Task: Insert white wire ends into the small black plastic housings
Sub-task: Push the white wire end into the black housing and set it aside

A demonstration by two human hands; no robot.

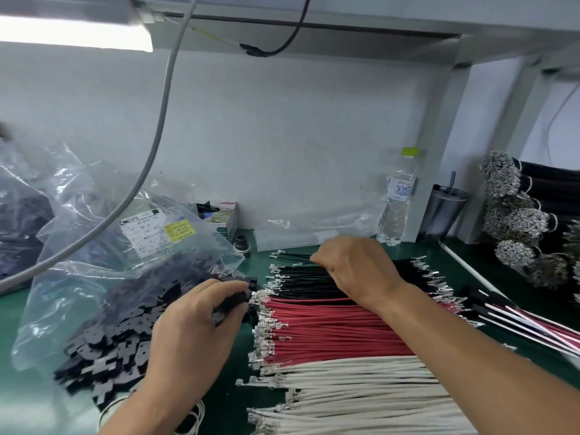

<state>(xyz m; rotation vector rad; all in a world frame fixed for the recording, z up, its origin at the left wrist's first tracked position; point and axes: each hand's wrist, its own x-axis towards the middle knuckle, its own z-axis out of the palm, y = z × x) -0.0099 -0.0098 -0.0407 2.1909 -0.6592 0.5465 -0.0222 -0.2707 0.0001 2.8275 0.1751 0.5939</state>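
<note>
- Green bench mat (238,365) backed by white wall; clear plastic bag (94,277) of small black plastic housings (103,350) at left.
- One black housing (233,298) is pinched by left hand (194,328).
- Thin black wires (301,277) at far side are gripped by curled right hand (354,265).
- White wires (354,390) lie nearest, beside red wires (329,328).

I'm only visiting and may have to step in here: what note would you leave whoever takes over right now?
Left hand: pinching a black housing beside the pile of housings.
Right hand: fingers curled onto the black wires, apparently picking one.
White wires lie nearest you, red wires in the middle, all on the green mat.
Done: no white wire in this housing that I can see.
Left: insert white ends into housings.
</note>
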